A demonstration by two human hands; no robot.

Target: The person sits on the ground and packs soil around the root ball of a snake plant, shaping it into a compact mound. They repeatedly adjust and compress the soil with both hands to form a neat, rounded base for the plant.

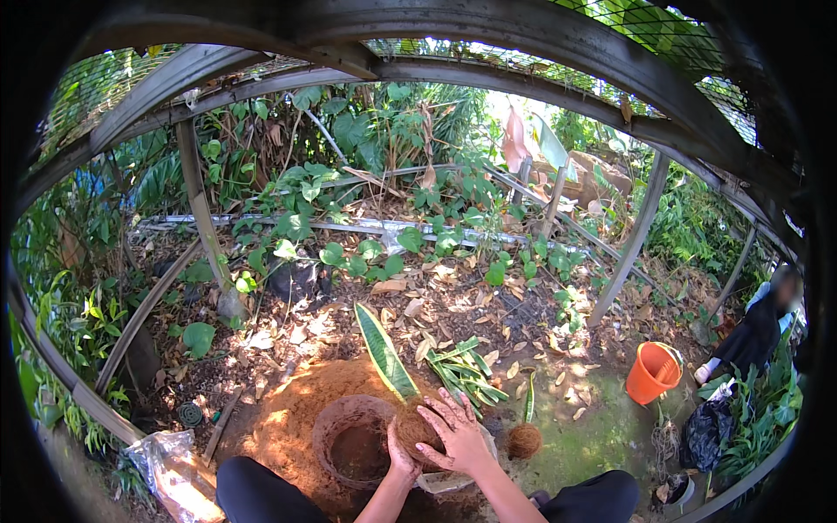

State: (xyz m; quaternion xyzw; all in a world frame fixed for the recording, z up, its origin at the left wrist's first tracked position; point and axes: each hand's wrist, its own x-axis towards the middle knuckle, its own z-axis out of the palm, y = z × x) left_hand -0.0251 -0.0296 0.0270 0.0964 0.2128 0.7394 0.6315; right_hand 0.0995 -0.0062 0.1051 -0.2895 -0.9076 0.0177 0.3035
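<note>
Both my hands clasp a round ball of brown coconut fibre (417,428) from which a yellow-edged snake plant leaf (382,356) rises, tilted to the left. My left hand (402,451) cups the ball from its left and lower side. Fingers spread, my right hand (454,435) presses on its upper right side. Just left of the ball stands a round, soil-smeared tub (327,431) with dark soil in its bottom. Behind my right wrist, a pale container (451,482) is partly hidden. A second fibre ball (524,440) with a small snake plant leaf (530,399) rests on the ground to the right.
Reddish-brown loose fibre or soil (281,418) is heaped around the tub. Cut snake plant leaves (464,372) lie beyond my hands. To the right are an orange bucket (652,374), a black plastic bag (706,435) and a seated person (752,333). Clear plastic (167,461) lies at left.
</note>
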